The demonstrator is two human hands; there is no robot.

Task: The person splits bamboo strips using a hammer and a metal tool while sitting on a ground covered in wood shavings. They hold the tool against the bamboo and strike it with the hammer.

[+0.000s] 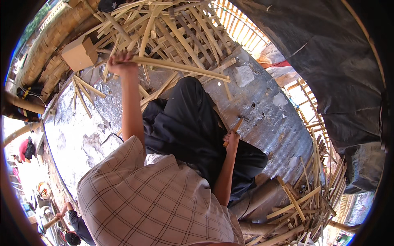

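My left hand [123, 64] is raised at the upper left, its fingers closed round one end of a long pale bamboo strip [180, 67]. The strip runs to the right, above my bent knee, and its far end hangs over the worn grey metal sheet [262, 135]. Low beside my right leg, my right hand [232, 140] grips a hammer [237, 125] by its orange-brown handle. The small dark hammer head points away from me, over the sheet, apart from the strip. Black trousers [184, 119] cover my folded legs between the two hands.
Many loose bamboo strips [180, 37] lie heaped at the far side, near a cardboard box [79, 54]. Another bundle of strips [299, 205] fills the lower right, beside a thick bamboo pole [258, 199]. Black sheeting [332, 69] hangs at the right. Another person [78, 225] is at the lower left.
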